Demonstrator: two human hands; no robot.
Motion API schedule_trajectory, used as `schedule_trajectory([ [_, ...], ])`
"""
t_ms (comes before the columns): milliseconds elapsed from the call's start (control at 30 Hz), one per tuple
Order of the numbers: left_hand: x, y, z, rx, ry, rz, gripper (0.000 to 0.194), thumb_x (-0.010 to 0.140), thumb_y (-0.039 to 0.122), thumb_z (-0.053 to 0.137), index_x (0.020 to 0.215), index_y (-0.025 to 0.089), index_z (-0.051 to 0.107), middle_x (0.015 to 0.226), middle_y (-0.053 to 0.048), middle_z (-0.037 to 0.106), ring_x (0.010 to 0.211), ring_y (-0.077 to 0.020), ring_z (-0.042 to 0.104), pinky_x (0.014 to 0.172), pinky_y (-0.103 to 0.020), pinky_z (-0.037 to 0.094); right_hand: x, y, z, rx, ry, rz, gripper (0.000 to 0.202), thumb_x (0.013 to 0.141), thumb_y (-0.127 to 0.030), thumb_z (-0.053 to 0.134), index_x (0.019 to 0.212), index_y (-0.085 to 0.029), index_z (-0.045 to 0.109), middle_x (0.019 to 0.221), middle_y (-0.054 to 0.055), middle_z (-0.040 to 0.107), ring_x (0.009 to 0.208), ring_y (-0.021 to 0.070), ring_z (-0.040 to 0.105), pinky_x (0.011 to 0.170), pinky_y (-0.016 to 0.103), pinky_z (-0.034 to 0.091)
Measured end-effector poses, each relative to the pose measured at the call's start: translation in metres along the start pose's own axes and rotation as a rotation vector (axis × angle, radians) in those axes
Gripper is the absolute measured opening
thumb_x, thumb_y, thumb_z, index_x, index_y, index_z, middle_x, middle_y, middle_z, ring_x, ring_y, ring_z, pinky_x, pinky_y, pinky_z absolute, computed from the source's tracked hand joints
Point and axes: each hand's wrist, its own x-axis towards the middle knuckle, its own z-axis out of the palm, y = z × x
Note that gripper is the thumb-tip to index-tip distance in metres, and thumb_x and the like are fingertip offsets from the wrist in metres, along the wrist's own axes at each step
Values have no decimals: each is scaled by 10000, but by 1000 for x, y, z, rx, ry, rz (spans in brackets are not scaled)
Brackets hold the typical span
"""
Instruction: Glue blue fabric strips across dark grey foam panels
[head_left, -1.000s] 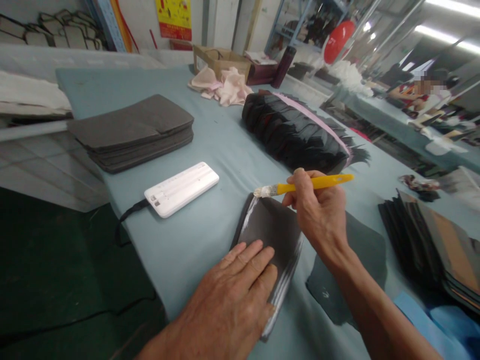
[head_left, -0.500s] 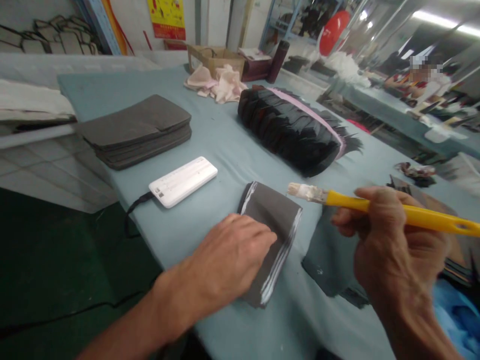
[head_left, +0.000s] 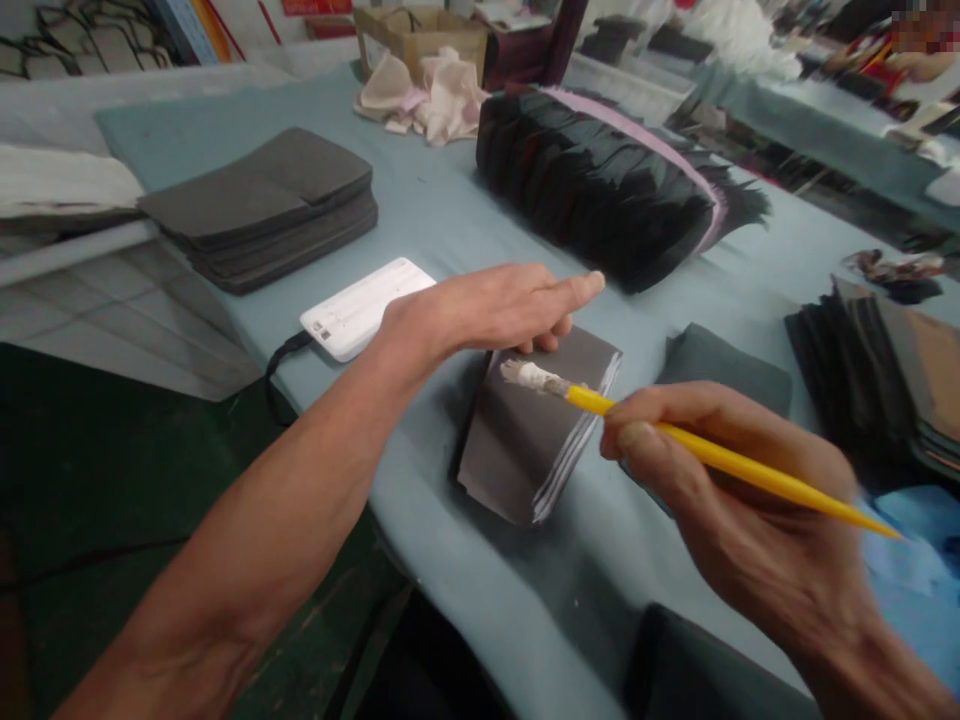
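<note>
A small stack of dark grey pieces [head_left: 521, 440], with white streaks along its right edge, lies on the table in front of me. My left hand [head_left: 514, 305] is over its far end, palm down and open, fingers stretched to the right; some fingertips reach down to the stack's far part. In my right hand [head_left: 720, 480] is a paintbrush [head_left: 589, 400] with a yellow handle, gripped between thumb and fingers. Its bristles, coated in white paste, are over the stack's top; whether they touch it I cannot tell.
A white power bank [head_left: 352, 310] with a black cable is on the blue-green table [head_left: 427, 220]. Around it are a taller grey stack [head_left: 262, 200], a strapped black bundle [head_left: 585, 190], pale cloth scraps [head_left: 435, 95], a cardboard box [head_left: 424, 40] and dark stacked pieces [head_left: 862, 370] at right.
My left hand has moved from the stack's middle to its far end, its fingers now straighter. The brush has come left and over the stack. The view has tipped downward.
</note>
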Motion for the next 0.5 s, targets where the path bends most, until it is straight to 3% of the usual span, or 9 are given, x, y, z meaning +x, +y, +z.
schedule_trajectory([
  [100,-2,4,-1,-3,-2,-42,665,1109,564,282,1033,103,756,1022,-117,823,864,-191,764,780,-260,553,12,4,6,25,-72,-43,95,894,-319,789,819,-260,784,651,-22,701,480,118,589,417,190,447],
  [300,-5,5,0,38,12,-35,670,1123,531,266,974,119,773,979,-74,815,893,-189,758,889,-298,563,28,24,16,-14,-181,-166,73,967,-336,771,942,-279,809,883,2,802,718,173,734,652,264,598],
  [500,-6,5,0,37,21,-38,651,1137,509,299,958,117,786,957,-62,813,844,-177,750,896,-315,578,32,25,18,9,-280,-145,106,988,-353,763,965,-256,800,914,15,812,717,171,735,635,262,597],
])
